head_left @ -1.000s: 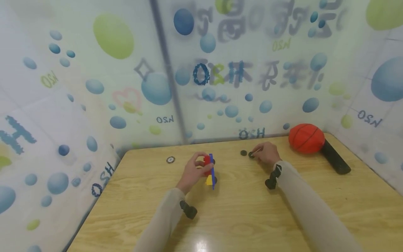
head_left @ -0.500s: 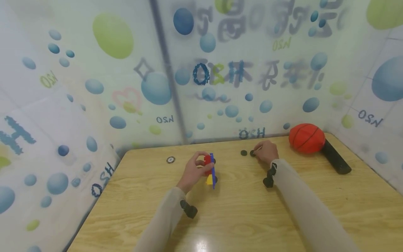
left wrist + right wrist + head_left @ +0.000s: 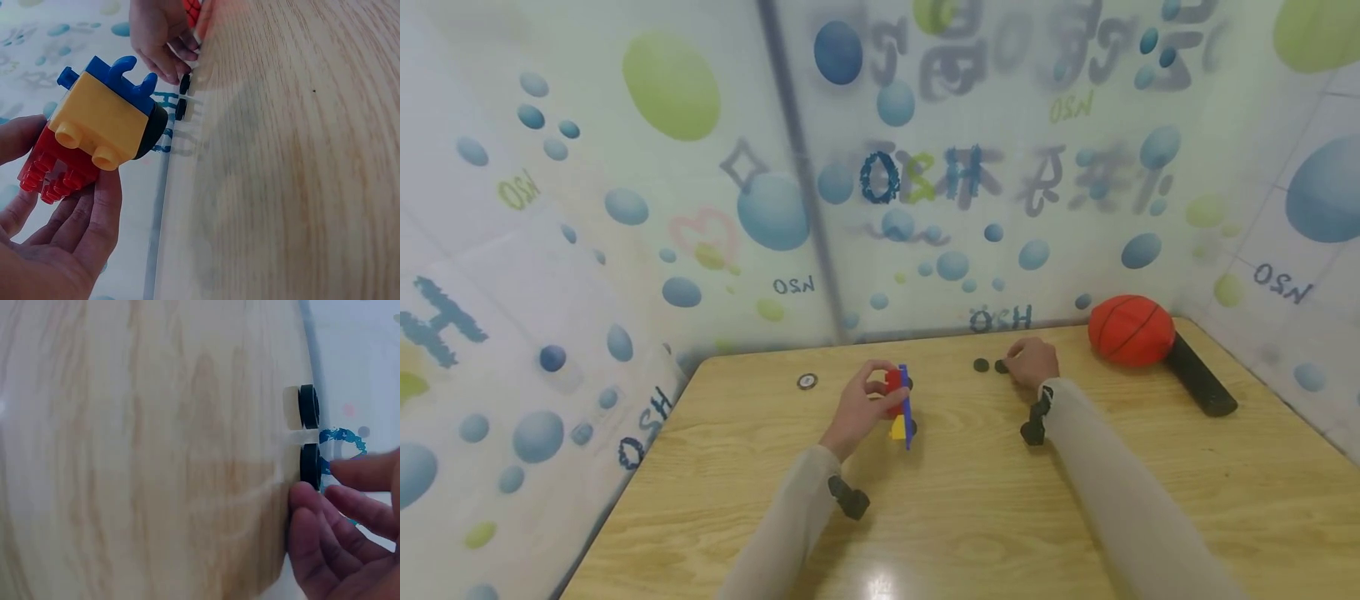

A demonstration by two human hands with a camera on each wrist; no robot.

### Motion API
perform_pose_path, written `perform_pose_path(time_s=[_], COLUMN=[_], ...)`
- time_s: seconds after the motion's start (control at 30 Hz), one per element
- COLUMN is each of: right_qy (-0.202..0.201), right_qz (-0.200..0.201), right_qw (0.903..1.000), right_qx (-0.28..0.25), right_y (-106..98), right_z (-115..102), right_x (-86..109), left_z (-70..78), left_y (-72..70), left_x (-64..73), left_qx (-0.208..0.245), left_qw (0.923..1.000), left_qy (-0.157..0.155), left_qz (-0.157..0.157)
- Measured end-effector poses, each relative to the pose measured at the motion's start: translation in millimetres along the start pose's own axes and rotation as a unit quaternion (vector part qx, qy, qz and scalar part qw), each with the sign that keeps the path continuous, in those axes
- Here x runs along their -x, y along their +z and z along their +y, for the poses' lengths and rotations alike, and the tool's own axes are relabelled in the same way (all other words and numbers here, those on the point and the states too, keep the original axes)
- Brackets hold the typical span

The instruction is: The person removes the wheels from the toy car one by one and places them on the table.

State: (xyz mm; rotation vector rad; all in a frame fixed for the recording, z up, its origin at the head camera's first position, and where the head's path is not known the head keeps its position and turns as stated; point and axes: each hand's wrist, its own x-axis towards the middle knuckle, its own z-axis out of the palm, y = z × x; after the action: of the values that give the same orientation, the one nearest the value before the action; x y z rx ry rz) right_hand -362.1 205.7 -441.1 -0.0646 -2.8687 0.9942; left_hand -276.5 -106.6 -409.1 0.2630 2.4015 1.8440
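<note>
My left hand (image 3: 859, 410) grips a toy car built of blocks, with a red block (image 3: 894, 393), a yellow block (image 3: 100, 119) and a blue base (image 3: 907, 408) that stands on edge. Dark wheels show on the base's right side. Thumb and fingers hold the car by its red block, as the left wrist view shows. Two black wheels (image 3: 981, 365) lie flat, side by side, near the table's back. At the right one of these, a loose wheel (image 3: 309, 467), my right hand (image 3: 1032, 362) has its fingertips against the edge, with one finger raised just apart from it.
A small round ring-like disc (image 3: 807, 381) lies left of the left hand. Toward the back right sit a red ball-shaped thing (image 3: 1131, 330) with black lines and a long black object (image 3: 1199, 375). A patterned wall (image 3: 925, 275) stands behind the wooden table (image 3: 970, 517).
My right hand and wrist have shifted slightly left. The wheel at its fingertips has moved a little and now lies flat by the other. The left hand stays still with the toy car.
</note>
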Motion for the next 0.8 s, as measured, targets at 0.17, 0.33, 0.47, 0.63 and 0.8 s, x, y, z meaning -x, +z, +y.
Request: perform_pose_path(time_s=[0.17,0.33,0.47,0.63,0.8], right_qy=[0.009,0.013,0.010,0.015,0.016], right_qz=[-0.035,-0.045,-0.041,-0.051,-0.060], right_qw=[0.9993,0.9989,0.9991,0.9986,0.9981], right_qx=[0.005,0.008,0.006,0.001,-0.006], right_y=[-2.1,-1.7,0.7,0.2,-0.9], right_z=[-1.5,-4.9,-6.5,-8.0,-7.8], right_x=[-0.2,-0.1,-0.1,-0.6,0.2], left_z=[-0.7,-1.8,-2.3,-0.6,-0.9], left_y=[-0.5,-1.2,-1.6,-1.3,-0.3], left_x=[-0.1,1.5,3.0,1.9,0.9], left_qx=[0.005,0.008,0.011,0.007,0.008], left_qw=[1.0000,1.0000,0.9999,1.0000,1.0000], left_qy=[0.002,-0.002,-0.005,0.001,0.000], left_qz=[-0.003,-0.002,0.000,0.000,0.002])
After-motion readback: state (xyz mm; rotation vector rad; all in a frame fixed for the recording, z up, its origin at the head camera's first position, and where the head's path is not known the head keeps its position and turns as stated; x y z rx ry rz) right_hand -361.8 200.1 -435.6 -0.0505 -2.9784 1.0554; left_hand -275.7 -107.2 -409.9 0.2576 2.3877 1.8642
